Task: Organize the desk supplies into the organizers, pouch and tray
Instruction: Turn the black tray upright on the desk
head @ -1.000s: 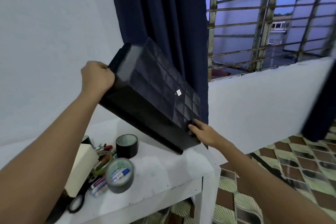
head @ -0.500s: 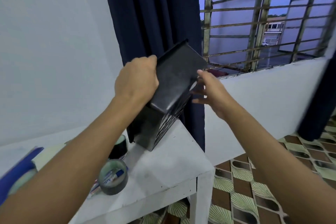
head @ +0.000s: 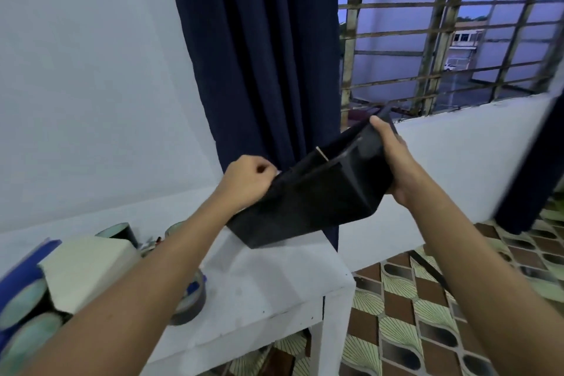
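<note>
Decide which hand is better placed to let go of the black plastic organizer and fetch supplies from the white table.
The left hand, probably. It grips the black plastic organizer at the end nearest the tape rolls on the white table; the right hand holds the far end beyond the table's edge.

There were two hands, a left hand (head: 248, 181) and a right hand (head: 393, 159). There was one black organizer (head: 308, 201) and one white table (head: 274, 284). At eight o'clock sat one white box (head: 88, 272).

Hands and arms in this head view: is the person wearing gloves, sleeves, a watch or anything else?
Nothing shows. The left hand and the right hand are bare, without gloves, and I see no rings. Both forearms are uncovered to the picture's edge: no sleeves, watch or bracelet in view.
</note>
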`<state>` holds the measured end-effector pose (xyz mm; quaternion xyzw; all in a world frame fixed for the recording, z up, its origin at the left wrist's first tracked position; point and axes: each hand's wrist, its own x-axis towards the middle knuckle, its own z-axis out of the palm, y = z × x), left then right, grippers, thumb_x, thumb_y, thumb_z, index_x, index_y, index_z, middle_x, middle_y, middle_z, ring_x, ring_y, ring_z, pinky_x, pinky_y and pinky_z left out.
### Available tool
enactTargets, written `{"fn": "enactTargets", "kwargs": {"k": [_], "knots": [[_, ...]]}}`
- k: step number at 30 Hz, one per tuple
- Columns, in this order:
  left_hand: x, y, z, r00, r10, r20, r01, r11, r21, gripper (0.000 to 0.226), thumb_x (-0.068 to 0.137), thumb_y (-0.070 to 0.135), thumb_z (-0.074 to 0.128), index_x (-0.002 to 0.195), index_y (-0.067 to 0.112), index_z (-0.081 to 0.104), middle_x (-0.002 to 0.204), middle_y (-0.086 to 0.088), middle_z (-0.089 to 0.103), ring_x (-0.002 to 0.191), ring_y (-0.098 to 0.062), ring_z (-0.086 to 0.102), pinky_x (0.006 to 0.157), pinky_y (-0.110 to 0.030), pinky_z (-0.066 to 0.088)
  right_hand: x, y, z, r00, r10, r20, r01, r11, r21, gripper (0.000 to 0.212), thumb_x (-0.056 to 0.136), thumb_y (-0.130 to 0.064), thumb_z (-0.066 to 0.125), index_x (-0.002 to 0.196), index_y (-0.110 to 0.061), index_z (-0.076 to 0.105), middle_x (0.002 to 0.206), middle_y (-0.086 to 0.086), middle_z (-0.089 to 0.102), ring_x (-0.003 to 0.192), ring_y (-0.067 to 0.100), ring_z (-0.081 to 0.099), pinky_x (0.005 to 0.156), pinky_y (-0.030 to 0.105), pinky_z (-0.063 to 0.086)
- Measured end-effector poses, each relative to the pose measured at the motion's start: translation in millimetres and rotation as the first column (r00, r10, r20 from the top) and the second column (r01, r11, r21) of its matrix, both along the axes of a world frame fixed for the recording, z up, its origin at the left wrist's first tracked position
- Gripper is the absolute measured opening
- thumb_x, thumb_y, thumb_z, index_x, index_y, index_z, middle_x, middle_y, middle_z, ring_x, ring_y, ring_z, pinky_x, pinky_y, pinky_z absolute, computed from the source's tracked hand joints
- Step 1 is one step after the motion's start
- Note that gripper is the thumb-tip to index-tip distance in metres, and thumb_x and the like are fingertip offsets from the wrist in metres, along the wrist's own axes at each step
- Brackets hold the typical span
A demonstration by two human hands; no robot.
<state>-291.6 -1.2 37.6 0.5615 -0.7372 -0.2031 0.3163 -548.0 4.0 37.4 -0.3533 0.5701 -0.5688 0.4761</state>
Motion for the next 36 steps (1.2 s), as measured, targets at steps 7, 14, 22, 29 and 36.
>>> {"fn": "enactTargets", "kwargs": {"k": [7,14,22,29,36], "knots": [[44.3,-71.4,-45.2,0.974,0.221,0.051,-0.225,0.970,0.092,0.024,0.086,0.014,0.048,0.067,0.009,0.061,0.067,-0.003,0.055,0.071,-0.023,0.050,0.062,-0.028,0.038,-22.7,-15.3,-5.3,0.998,-0.002,-0.056,0.004,1.000,0.026,0.033,0.083,-0.054,0.054,0.085,-0.023,0.063,0.061,-0.001,0.067,0.060,0.015,0.063,0.057,0.026,0.044],[65.1,-132.5,-75.9,0.965,0.240,0.110,-0.259,0.941,0.219,0.024,0.083,0.016,0.049,0.083,-0.002,0.065,0.083,-0.017,0.064,0.074,-0.026,0.056,0.065,-0.033,0.045,-62.9,-34.4,-23.1,0.991,-0.081,-0.102,0.095,0.986,0.137,0.030,0.087,-0.038,0.055,0.104,-0.014,0.062,0.087,0.008,0.073,0.081,0.025,0.064,0.065,0.032,0.051],[76.6,-189.5,-108.5,0.983,0.085,0.162,-0.142,0.914,0.381,0.058,0.090,0.026,0.051,0.144,0.014,0.034,0.119,-0.013,0.060,0.101,-0.032,0.061,0.073,-0.035,0.054,-80.0,-59.9,-66.0,0.954,-0.113,-0.277,0.192,0.941,0.277,0.017,0.096,-0.027,0.053,0.097,-0.015,0.066,0.092,0.010,0.069,0.075,0.023,0.065,0.067,0.030,0.051],[116.2,-213.8,-123.4,0.947,0.067,0.315,-0.133,0.972,0.192,0.046,0.091,0.019,0.049,0.137,0.013,0.046,0.125,-0.020,0.059,0.102,-0.037,0.061,0.069,-0.031,0.050,-50.9,-111.3,-103.5,0.953,-0.064,-0.296,0.124,0.974,0.189,0.024,0.095,-0.022,0.058,0.115,-0.013,0.068,0.094,0.004,0.072,0.081,0.019,0.067,0.072,0.028,0.053],[155.3,-226.4,-127.6,0.924,0.197,0.328,-0.256,0.955,0.147,0.043,0.092,0.018,0.053,0.133,0.008,0.051,0.126,-0.022,0.060,0.113,-0.039,0.056,0.092,-0.035,0.044,-19.9,-173.2,-114.6,0.937,0.034,-0.348,0.027,0.985,0.169,0.031,0.096,-0.021,0.056,0.123,-0.007,0.063,0.108,0.012,0.069,0.084,0.020,0.066,0.071,0.024,0.053]]}}
